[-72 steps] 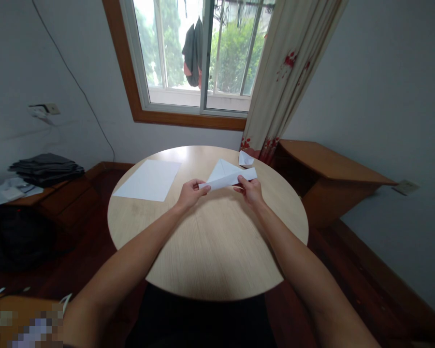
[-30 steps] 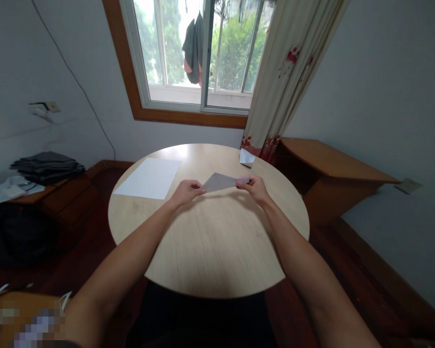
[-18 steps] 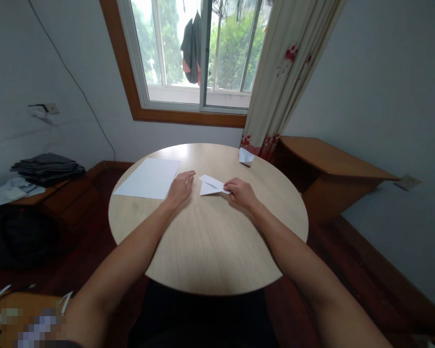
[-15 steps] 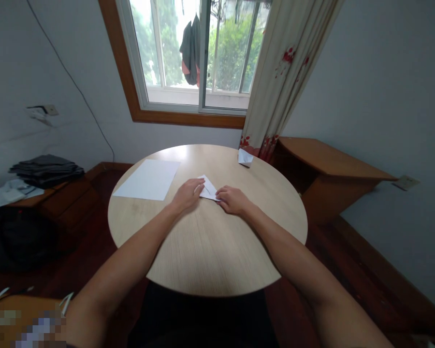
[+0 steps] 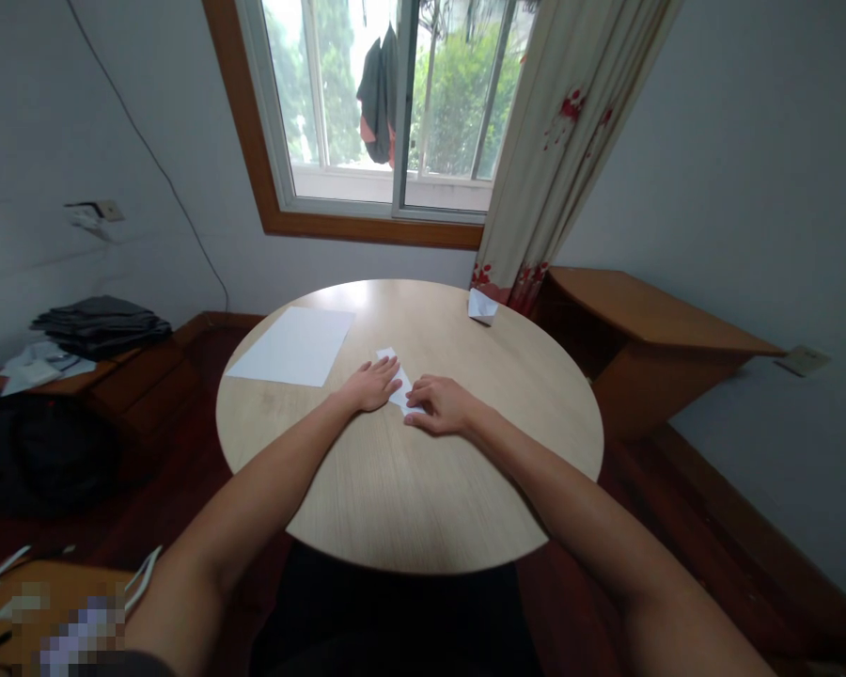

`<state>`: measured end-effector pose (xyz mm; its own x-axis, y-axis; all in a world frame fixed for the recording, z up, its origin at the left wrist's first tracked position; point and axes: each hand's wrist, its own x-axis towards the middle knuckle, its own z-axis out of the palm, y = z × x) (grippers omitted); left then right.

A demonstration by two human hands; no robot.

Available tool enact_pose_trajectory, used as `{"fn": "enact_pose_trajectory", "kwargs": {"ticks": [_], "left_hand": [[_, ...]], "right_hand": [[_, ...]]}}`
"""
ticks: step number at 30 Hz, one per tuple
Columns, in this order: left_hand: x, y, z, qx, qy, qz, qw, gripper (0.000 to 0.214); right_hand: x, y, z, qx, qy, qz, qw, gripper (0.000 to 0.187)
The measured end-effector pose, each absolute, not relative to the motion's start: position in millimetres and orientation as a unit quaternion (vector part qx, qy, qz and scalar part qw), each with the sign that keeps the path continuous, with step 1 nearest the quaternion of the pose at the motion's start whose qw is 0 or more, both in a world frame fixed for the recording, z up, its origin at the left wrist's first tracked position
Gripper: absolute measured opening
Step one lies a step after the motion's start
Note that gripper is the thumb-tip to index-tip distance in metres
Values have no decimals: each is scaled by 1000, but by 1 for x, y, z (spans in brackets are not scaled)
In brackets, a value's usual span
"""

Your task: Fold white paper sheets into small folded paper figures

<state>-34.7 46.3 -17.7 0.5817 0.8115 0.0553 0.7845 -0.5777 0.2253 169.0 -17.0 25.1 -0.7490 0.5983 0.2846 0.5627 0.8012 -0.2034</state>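
A small folded piece of white paper point(image 5: 399, 399) lies on the round wooden table point(image 5: 409, 498), between my two hands. My left hand point(image 5: 372, 385) rests flat on its left side, fingers stretched out and slightly spread. On the other side, my right hand point(image 5: 443, 404) has curled fingers, with thumb and fingertips closed on the paper's near right end. Those fingers cover part of that end. Farther left on the table lies a flat white sheet point(image 5: 292, 346). Toward the back right edge stands another folded paper shape point(image 5: 482, 307).
Behind the table are a window point(image 5: 395, 122) and a floral curtain point(image 5: 556, 141). A brown wooden desk point(image 5: 649, 310) stands at the right. At the left, a stack of dark folded cloth point(image 5: 102, 324) sits on a low cabinet, with a black bag point(image 5: 42, 461) below.
My left hand has flattened out on the folded paper. The paper has turned and now looks narrower. My right hand has come slightly nearer to me along its end.
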Motion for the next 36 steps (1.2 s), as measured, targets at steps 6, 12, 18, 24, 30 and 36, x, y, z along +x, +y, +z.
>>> {"fn": "enact_pose_trajectory", "kwargs": {"ticks": [6, 12, 18, 24, 30, 36], "left_hand": [[-43, 58, -14, 858, 505, 66, 62, 58], [-36, 46, -12, 895, 429, 123, -5, 52], [-34, 45, -22, 904, 409, 97, 81, 54], [-34, 57, -26, 867, 480, 109, 76, 56], [-33, 49, -20, 863, 480, 139, 79, 57], [-36, 45, -15, 911, 361, 173, 96, 55]], "right_hand": [[167, -17, 26, -314, -937, 52, 142, 31], [170, -13, 21, -321, -937, 39, 136, 31], [171, -13, 19, -307, -941, 24, 138, 28], [173, -10, 15, -307, -937, 41, 163, 33], [177, -2, 9, -368, -912, 31, 178, 33], [180, 2, 6, -372, -910, 34, 182, 24]]}}
